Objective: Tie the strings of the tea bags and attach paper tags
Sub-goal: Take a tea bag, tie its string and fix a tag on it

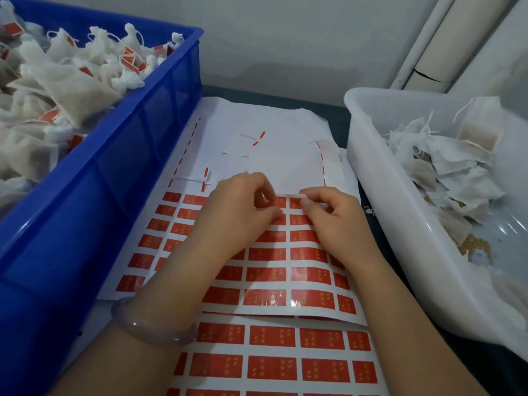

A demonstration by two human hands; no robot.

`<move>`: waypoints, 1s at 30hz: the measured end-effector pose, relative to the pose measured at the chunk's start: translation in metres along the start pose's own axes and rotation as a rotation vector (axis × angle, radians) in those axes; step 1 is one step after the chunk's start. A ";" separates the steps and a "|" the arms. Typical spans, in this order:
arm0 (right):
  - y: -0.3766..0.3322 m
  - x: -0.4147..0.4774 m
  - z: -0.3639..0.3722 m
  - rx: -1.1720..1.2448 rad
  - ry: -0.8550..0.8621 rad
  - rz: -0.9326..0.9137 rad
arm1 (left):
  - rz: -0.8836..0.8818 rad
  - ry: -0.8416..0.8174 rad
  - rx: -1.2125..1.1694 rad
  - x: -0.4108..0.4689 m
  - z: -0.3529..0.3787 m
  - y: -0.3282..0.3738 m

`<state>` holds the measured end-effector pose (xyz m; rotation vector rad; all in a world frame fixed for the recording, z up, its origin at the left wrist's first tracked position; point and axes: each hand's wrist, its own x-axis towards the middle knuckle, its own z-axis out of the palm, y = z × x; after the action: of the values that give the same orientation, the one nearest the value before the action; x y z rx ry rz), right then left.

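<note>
R hand (328, 221) pinches paper tag (288, 194) end, long axis L-R btwn hands; L hand (240, 207) curled alongside (grip unclear).

Only one view here: a wide-angle cam worn on the head, facing forward and tilted steeply down at the sheet of red tags (274, 272) on the counter (340, 124). It's pretty close in. Both forearms stretch in from the bottom edge, and the left hand (237, 212) and right hand (334, 221) meet on the sheet, about mid-frame. Left of the sheet the blue crate (85, 210) runs off the frame, and right of the sheet the white tub (371, 167) does too. Beyond the sheet, a pale wall (285, 47) fills the top.
</note>
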<state>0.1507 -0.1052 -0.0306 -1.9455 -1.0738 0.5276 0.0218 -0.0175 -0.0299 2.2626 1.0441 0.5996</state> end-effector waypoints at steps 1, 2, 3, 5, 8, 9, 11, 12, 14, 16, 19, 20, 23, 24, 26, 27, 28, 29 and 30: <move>0.000 0.000 -0.001 0.058 -0.020 0.038 | 0.006 -0.032 0.023 -0.001 -0.001 0.000; 0.000 -0.001 -0.001 0.093 -0.035 0.063 | 0.015 -0.042 0.040 -0.001 0.000 0.000; 0.000 -0.001 -0.002 0.110 -0.042 0.074 | 0.022 -0.038 0.049 -0.002 0.000 0.000; 0.001 0.000 -0.002 0.130 -0.032 0.067 | 0.027 -0.017 0.050 -0.002 0.001 0.002; 0.003 0.000 -0.002 0.158 -0.012 0.040 | 0.014 -0.003 0.043 -0.003 0.003 0.004; 0.003 0.000 -0.002 0.169 -0.009 0.037 | 0.010 -0.006 0.039 -0.003 0.004 0.005; 0.004 0.000 -0.003 0.195 -0.008 0.038 | 0.006 -0.010 0.035 -0.003 0.005 0.006; 0.004 0.000 -0.003 0.212 -0.008 0.042 | 0.006 -0.012 0.031 -0.003 0.006 0.007; 0.005 0.000 -0.003 0.257 0.001 0.061 | 0.007 -0.009 0.022 -0.004 0.006 0.007; 0.005 0.000 -0.003 0.278 0.016 0.072 | 0.008 -0.008 0.019 -0.004 0.006 0.007; 0.005 0.001 -0.002 0.268 0.019 0.074 | 0.013 -0.007 0.016 -0.003 0.007 0.006; 0.005 0.001 -0.002 0.269 0.020 0.077 | 0.015 -0.004 0.015 -0.003 0.008 0.006; 0.005 0.001 -0.003 0.277 0.012 0.092 | 0.027 0.008 0.006 -0.003 0.008 0.006; 0.005 0.001 -0.003 0.282 0.008 0.096 | 0.031 0.012 0.001 -0.003 0.008 0.007; 0.005 0.001 -0.003 0.284 0.001 0.095 | 0.033 0.019 -0.016 -0.004 0.008 0.008; 0.005 0.002 -0.004 0.282 -0.004 0.090 | 0.032 0.023 -0.025 -0.004 0.008 0.009; 0.005 0.002 -0.004 0.280 -0.011 0.084 | 0.034 0.024 -0.029 -0.004 0.009 0.009; 0.005 0.002 -0.004 0.280 -0.017 0.077 | 0.039 0.021 -0.029 -0.005 0.009 0.010; 0.004 0.002 -0.005 0.280 -0.022 0.072 | 0.046 0.016 -0.026 -0.005 0.009 0.010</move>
<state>0.1572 -0.1068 -0.0313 -1.7392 -0.8932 0.7013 0.0294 -0.0292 -0.0310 2.2683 0.9887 0.6477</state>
